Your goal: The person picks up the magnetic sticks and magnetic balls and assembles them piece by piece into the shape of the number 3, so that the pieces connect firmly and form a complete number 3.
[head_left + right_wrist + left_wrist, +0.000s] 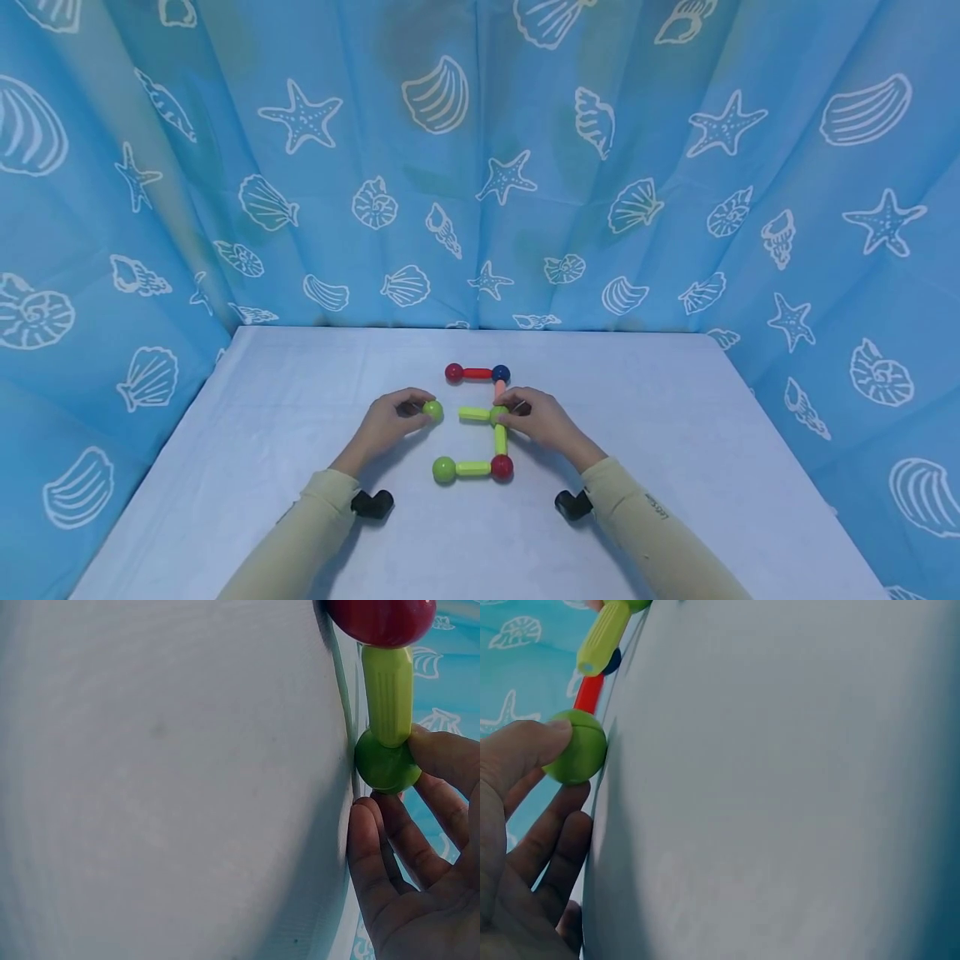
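Observation:
My left hand (393,419) pinches a loose green ball (577,750) between thumb and fingers, left of a rod-and-ball construction lying on the table. With thumb and fingertips, my right hand (542,421) grips the middle green ball (386,761) of that construction. From this ball a yellow-green rod (474,413) points left, its free end facing the loose ball across a small gap. A pink rod (499,388) runs up to a dark blue ball (501,374). Another yellow-green rod (388,697) runs down to a dark red ball (502,467).
At the top, a red rod (477,373) links the blue ball to a red ball (453,372). Along the bottom, a yellow-green rod (473,469) joins the dark red ball to a green ball (444,469). A blue shell-print curtain (450,192) surrounds the white table (637,392).

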Motion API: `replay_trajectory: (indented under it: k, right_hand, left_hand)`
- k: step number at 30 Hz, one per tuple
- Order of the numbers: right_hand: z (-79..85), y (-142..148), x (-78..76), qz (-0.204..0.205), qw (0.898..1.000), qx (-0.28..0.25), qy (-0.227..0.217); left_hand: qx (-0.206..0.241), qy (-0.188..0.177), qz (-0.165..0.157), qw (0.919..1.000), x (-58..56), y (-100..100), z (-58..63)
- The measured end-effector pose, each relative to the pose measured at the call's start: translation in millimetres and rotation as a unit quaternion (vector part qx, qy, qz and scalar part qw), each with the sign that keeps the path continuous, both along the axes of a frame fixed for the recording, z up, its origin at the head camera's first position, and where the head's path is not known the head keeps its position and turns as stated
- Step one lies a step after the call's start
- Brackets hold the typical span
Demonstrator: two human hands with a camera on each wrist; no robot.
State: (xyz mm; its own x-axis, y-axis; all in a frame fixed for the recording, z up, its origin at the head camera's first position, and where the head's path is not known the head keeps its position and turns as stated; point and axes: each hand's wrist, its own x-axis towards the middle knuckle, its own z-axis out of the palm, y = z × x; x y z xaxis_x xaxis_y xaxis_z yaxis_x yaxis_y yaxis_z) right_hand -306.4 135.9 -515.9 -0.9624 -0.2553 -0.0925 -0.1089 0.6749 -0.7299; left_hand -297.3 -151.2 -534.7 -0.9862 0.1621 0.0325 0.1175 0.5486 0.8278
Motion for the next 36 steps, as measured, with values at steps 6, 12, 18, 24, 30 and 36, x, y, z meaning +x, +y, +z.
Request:
replay_trajectory:
  k: [6, 12, 18, 24, 30, 36]
  right_hand:
    - [0.8, 0.0, -0.5, -0.001, 1.000, 0.002, -0.003]
    - [-0.5, 0.7, -2.1, 0.002, 1.000, 0.002, -0.004]
    - [-0.9, 0.3, -1.5, 0.000, 1.000, -0.001, -0.005]
    - [0.3, 2.0, 1.7, 0.007, 1.000, -0.004, -0.002]
    - [0.5, 4.2, 4.6, 0.009, 1.000, -0.016, 0.000]
    - [-0.3, 2.2, 5.9, 0.005, 1.000, -0.021, -0.002]
  left_hand:
    - [0.000, 0.003, -0.006, 1.0000, 3.0, 8.2, 0.0]
    - [0.000, 0.002, -0.006, 1.0000, 4.3, 15.9, 0.7]
    - [-0.006, 0.003, -0.009, 0.9999, 4.9, 21.4, -1.1]
    - [-0.003, 0.002, -0.015, 0.9999, 7.9, 22.9, 1.0]
    - [-0.002, -0.008, -0.010, 0.9999, 8.8, 23.4, 2.5]
    - [-0.006, -0.005, -0.010, 0.9999, 9.1, 21.5, 3.5]
